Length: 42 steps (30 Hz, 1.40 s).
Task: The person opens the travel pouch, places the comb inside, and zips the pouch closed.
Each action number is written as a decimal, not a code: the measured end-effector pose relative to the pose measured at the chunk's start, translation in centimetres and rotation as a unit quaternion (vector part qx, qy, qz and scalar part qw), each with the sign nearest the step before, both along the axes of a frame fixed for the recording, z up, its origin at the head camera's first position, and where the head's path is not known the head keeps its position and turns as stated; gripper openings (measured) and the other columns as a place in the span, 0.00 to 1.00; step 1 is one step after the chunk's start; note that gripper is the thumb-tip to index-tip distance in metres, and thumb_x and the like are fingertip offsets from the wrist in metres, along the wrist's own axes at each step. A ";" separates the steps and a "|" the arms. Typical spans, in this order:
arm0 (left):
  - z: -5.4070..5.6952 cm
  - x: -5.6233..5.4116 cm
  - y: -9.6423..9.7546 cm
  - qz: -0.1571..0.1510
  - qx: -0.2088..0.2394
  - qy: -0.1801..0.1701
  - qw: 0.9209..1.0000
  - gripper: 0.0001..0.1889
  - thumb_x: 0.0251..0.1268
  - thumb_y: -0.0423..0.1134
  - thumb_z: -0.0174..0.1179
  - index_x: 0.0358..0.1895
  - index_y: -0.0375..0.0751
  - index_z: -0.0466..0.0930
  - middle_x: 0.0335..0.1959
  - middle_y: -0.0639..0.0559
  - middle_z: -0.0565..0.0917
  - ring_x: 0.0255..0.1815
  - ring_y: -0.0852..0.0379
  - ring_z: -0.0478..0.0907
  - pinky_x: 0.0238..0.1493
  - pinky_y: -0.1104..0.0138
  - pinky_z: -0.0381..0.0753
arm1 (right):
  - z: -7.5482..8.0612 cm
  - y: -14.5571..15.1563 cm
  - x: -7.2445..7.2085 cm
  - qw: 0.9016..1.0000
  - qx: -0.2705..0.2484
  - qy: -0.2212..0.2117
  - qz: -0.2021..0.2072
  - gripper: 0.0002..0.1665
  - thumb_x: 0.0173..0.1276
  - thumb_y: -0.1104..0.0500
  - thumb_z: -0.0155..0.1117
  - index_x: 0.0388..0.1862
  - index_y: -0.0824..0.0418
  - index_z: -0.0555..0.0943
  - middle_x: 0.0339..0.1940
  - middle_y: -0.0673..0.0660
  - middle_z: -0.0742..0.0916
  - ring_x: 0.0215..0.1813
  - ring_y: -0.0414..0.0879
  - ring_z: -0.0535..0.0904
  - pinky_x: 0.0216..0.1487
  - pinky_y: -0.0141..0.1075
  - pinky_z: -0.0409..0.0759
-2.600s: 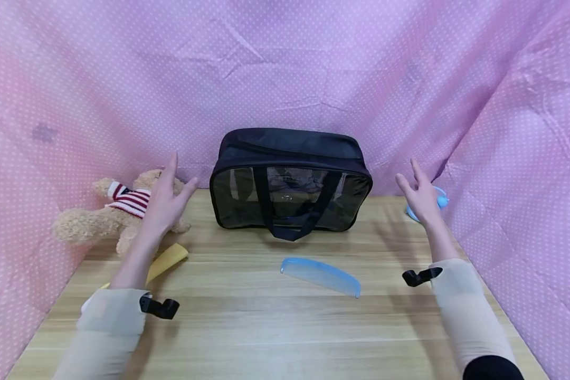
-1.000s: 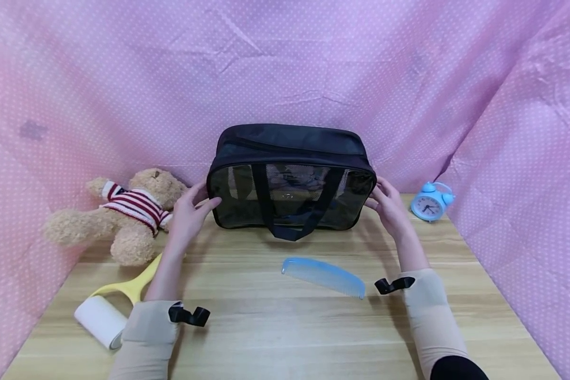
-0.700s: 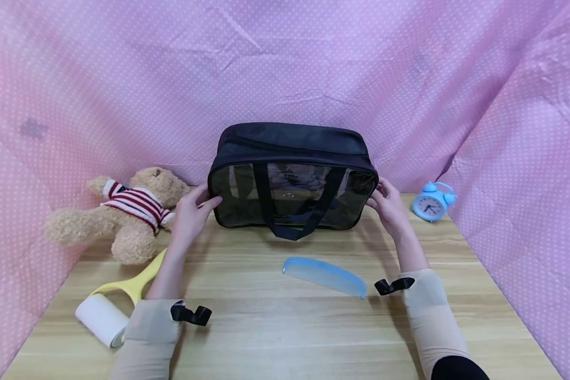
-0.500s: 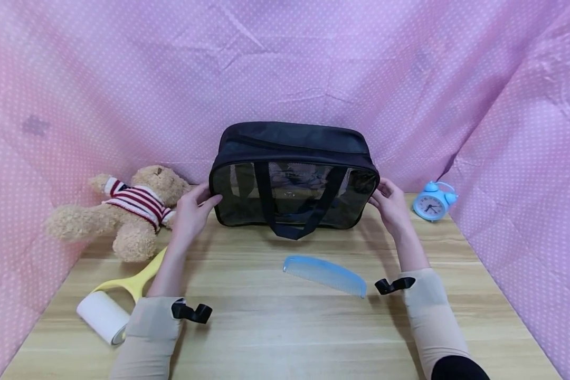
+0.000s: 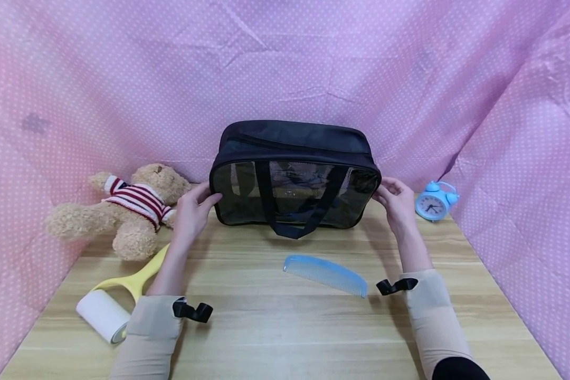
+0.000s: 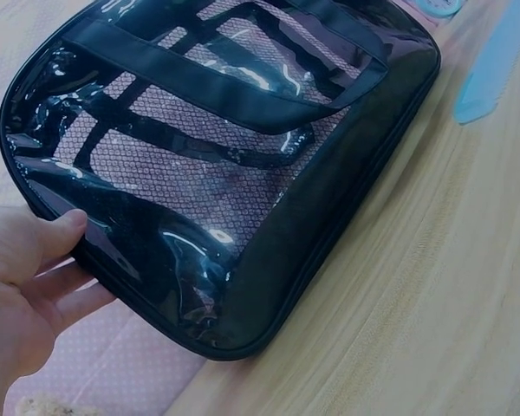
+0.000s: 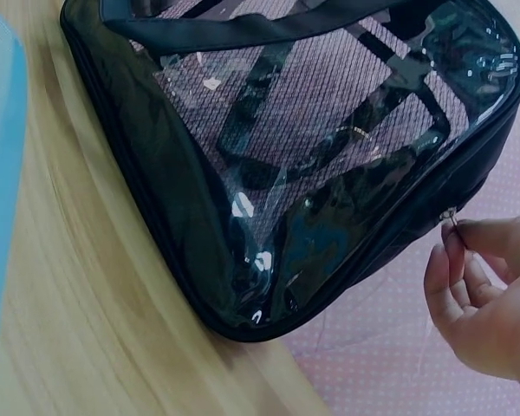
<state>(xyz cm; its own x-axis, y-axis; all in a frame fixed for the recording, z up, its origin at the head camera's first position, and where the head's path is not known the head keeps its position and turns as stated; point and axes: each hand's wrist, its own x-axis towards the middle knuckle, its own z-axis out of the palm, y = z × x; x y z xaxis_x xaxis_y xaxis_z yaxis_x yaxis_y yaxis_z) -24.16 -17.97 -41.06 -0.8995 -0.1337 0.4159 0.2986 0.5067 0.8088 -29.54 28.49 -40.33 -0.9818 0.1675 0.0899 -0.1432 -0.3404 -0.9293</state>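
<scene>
A black see-through toiletry bag stands upright at the back middle of the table, its strap handle hanging down in front. At its left end my left hand grips the side edge, the thumb on the clear front panel and the other fingers behind. My right hand is at the opposite end. The right wrist view shows its thumb and index finger pinching a small metal zipper pull on the bag's side. In front of the bag lies a blue comb.
A teddy bear in a striped sweater lies at the left. Nearer, a yellow-handled lint roller is partly behind my left forearm. A blue alarm clock stands at the back right. Pink dotted cloth hangs around the wooden table.
Both hands have come inward from beside the bag to its two ends. Most recently, my right hand has shifted slightly right, while the left stays at the edge. The bag remains in place.
</scene>
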 end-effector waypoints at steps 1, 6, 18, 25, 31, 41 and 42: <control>0.0 0.1 -0.1 0.001 0.000 0.002 1.000 0.14 0.70 0.34 0.66 0.56 0.35 0.85 0.50 0.35 0.89 0.40 0.88 0.73 0.48 0.86 0.71 | 0.2 -0.1 0.0 1.000 0.002 -0.005 0.000 0.10 0.67 0.73 0.68 0.35 0.58 0.85 0.29 0.50 0.89 0.29 0.39 0.86 0.36 0.30 0.87; 0.1 0.0 -0.4 0.009 -0.002 0.005 1.000 0.14 0.69 0.34 0.67 0.56 0.37 0.86 0.50 0.38 0.90 0.42 0.83 0.76 0.48 0.85 0.71 | 1.2 -0.2 0.0 0.999 -0.007 -0.035 0.031 0.09 0.69 0.72 0.66 0.35 0.59 0.84 0.27 0.49 0.89 0.28 0.39 0.86 0.36 0.29 0.86; 0.2 0.0 0.0 0.001 -0.025 -0.004 1.000 0.14 0.73 0.35 0.63 0.58 0.37 0.85 0.50 0.38 0.90 0.50 0.47 0.85 0.50 0.74 0.75 | 3.9 1.3 -0.3 0.991 0.014 -0.080 0.109 0.10 0.70 0.72 0.65 0.31 0.60 0.85 0.25 0.50 0.89 0.26 0.41 0.85 0.36 0.31 0.86; 0.0 0.1 -0.1 0.003 -0.019 0.000 1.000 0.15 0.72 0.35 0.63 0.59 0.38 0.85 0.51 0.39 0.90 0.47 0.60 0.84 0.49 0.78 0.73 | 5.4 1.5 -0.6 0.983 0.095 -0.103 0.117 0.09 0.71 0.69 0.66 0.31 0.58 0.85 0.26 0.48 0.91 0.27 0.39 0.87 0.36 0.30 0.87; -0.1 0.1 -0.2 0.002 -0.010 0.006 1.000 0.15 0.72 0.34 0.64 0.58 0.38 0.85 0.50 0.39 0.90 0.40 0.84 0.73 0.47 0.83 0.71 | 6.5 1.7 -1.1 0.976 0.140 -0.109 0.130 0.14 0.72 0.71 0.63 0.29 0.56 0.86 0.25 0.47 0.91 0.28 0.38 0.87 0.35 0.29 0.87; -0.1 0.1 -0.2 -0.004 -0.013 0.000 1.000 0.15 0.73 0.35 0.63 0.60 0.39 0.85 0.52 0.40 0.90 0.45 0.70 0.80 0.49 0.81 0.73 | 8.5 1.9 -1.7 0.967 0.201 -0.105 0.114 0.11 0.69 0.70 0.67 0.30 0.57 0.88 0.27 0.44 0.90 0.28 0.36 0.87 0.34 0.28 0.87; -0.1 0.1 -0.2 -0.005 -0.012 -0.001 1.000 0.15 0.73 0.35 0.62 0.60 0.39 0.85 0.52 0.40 0.90 0.45 0.71 0.79 0.49 0.81 0.73 | 8.7 1.8 -1.7 0.964 0.216 -0.106 0.112 0.12 0.69 0.69 0.67 0.29 0.55 0.88 0.28 0.43 0.89 0.28 0.35 0.86 0.35 0.28 0.87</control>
<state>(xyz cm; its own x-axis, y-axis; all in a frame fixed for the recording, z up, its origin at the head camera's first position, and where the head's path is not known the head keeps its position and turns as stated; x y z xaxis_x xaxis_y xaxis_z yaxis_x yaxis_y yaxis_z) -24.03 -18.17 -41.13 -0.9013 -0.1153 0.4175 0.3021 0.5236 0.7966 -31.21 30.30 -31.61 -0.9931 -0.0582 -0.1019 0.0967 0.0851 -0.9917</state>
